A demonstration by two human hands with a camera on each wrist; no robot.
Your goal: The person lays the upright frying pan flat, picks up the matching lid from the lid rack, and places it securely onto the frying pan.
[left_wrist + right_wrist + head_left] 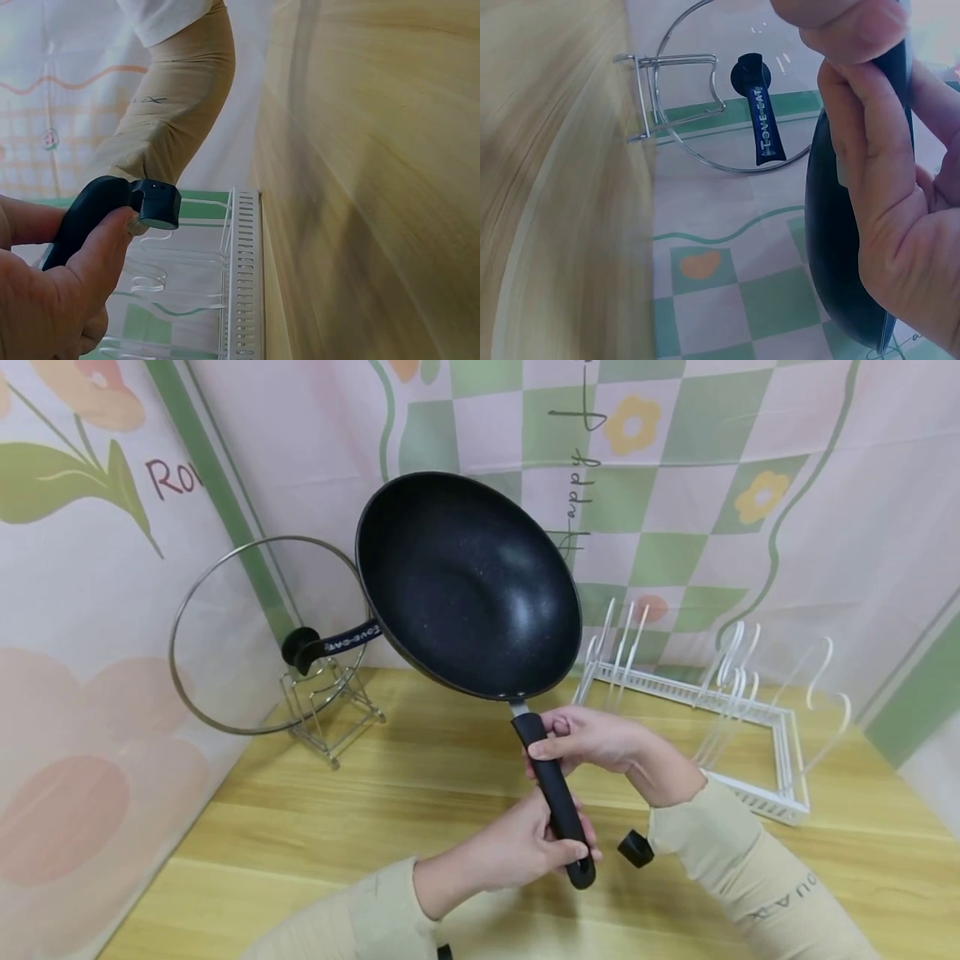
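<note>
A black frying pan (pixel 465 585) is held up over the wooden table, its dark inside facing me and its handle (pixel 551 785) slanting down toward me. My right hand (pixel 596 739) grips the upper handle near the pan body, thumb across the front. Lower down, my left hand (pixel 517 843) holds the handle close to its end; in the left wrist view its thumb (pixel 101 251) presses along the black grip. The right wrist view shows the pan's outer side (pixel 836 247) beyond my fingers.
At the back left, a glass lid with a black knob (pixel 300 647) leans upright in a wire stand (pixel 330 718). A white rack (pixel 783 752) with upright wire dividers stands on the table (pixel 300 827) at the right. Patterned cloth (pixel 667 468) hangs behind.
</note>
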